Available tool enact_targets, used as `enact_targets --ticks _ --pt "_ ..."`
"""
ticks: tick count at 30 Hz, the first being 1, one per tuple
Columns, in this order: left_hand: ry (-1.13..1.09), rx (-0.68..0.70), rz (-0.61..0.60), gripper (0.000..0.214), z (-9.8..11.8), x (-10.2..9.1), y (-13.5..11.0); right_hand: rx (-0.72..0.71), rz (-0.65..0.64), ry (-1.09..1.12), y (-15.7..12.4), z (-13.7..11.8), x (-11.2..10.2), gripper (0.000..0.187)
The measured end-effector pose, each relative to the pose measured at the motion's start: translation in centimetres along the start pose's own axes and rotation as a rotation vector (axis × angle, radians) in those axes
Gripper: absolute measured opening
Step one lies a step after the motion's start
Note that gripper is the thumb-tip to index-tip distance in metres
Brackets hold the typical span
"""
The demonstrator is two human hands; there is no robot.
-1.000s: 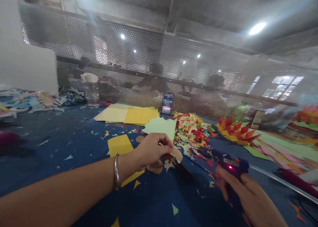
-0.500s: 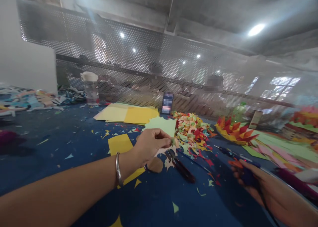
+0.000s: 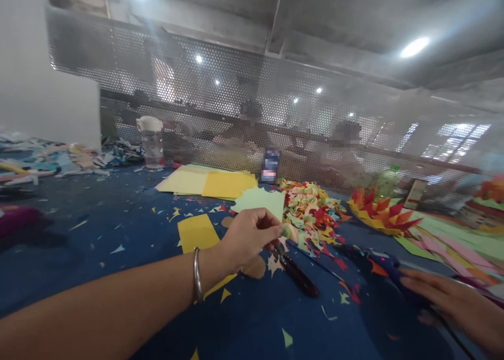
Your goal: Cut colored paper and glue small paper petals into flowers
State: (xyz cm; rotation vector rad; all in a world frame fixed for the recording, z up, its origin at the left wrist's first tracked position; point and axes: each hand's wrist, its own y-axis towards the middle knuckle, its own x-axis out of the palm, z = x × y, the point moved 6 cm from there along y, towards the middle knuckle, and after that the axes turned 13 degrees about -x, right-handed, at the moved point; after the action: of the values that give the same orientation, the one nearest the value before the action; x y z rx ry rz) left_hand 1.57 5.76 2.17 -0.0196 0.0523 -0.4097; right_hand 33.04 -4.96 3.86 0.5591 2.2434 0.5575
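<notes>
My left hand (image 3: 248,236) is stretched over the dark blue table (image 3: 118,276), its fingers pinched on a small paper piece (image 3: 286,232) near a heap of coloured paper scraps (image 3: 315,213). A metal bangle sits on that wrist. Dark-handled scissors (image 3: 297,273) lie just beyond the hand. My right hand (image 3: 452,305) lies at the lower right with its fingers laid over a blue glue gun (image 3: 380,265) resting on the table.
Yellow paper sheets (image 3: 208,184), a light green cut sheet (image 3: 260,200), a yellow square (image 3: 197,233), a lidded cup (image 3: 151,142) and a spiky red-orange paper ornament (image 3: 380,213) lie about. A perforated metal screen (image 3: 275,113) runs behind; people sit beyond it.
My right hand has carried the glue gun down and to the right onto the table. My left hand has shifted slightly toward the scrap heap, still pinching.
</notes>
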Motion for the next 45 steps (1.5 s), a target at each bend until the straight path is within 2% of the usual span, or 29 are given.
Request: enact_targets --ticks 2,4,8,11,14,17,21,27,31,36,40,45 --pt "-0.005 -0.009 -0.015 0.023 0.1 0.3 -0.2 -0.065 -0.007 -0.087 0.1 -1.5 0.3 0.035" --pt "-0.007 0.001 -0.033 0.023 0.1 0.7 -0.4 -0.147 -0.065 -0.145 0.3 -3.5 1.4 0.034" --pt "0.000 0.040 -0.033 0.022 0.3 0.9 -0.6 -0.304 -0.339 -0.144 0.1 -8.1 6.4 0.024" --pt "0.039 0.042 0.002 0.022 0.3 0.6 -0.5 -0.441 -0.401 -0.068 0.1 -11.7 9.9 0.019" --pt "0.067 0.032 0.038 0.023 0.3 0.3 -0.4 -0.519 -0.407 -0.109 0.4 -13.6 12.4 0.021" --pt "0.075 0.033 0.062 0.024 0.4 0.2 -0.5 -0.540 -0.382 -0.116 1.0 -13.8 13.5 0.022" --pt "0.000 0.015 0.012 0.025 0.5 0.6 -0.5 -0.526 -0.385 -0.051 1.2 -12.8 14.1 0.022" --pt "-0.002 0.036 -0.043 0.026 -0.2 0.6 0.0 -0.464 -0.410 0.047 1.2 -11.9 14.4 0.029" --pt "0.003 0.017 -0.018 0.031 -0.7 0.5 0.2 -0.420 -0.450 0.135 1.2 -11.6 14.8 0.032" --pt "0.022 -0.018 -0.029 0.026 -0.6 0.9 0.1 -0.341 -0.478 0.209 1.1 -11.3 15.1 0.037" --pt "-0.026 -0.035 -0.022 0.025 -0.9 0.7 0.5 -0.341 -0.500 0.264 1.0 -11.5 15.5 0.032" --pt "0.046 -0.017 0.036 0.026 -1.5 0.2 0.9 -0.333 -0.538 0.270 0.8 -11.5 16.1 0.026"
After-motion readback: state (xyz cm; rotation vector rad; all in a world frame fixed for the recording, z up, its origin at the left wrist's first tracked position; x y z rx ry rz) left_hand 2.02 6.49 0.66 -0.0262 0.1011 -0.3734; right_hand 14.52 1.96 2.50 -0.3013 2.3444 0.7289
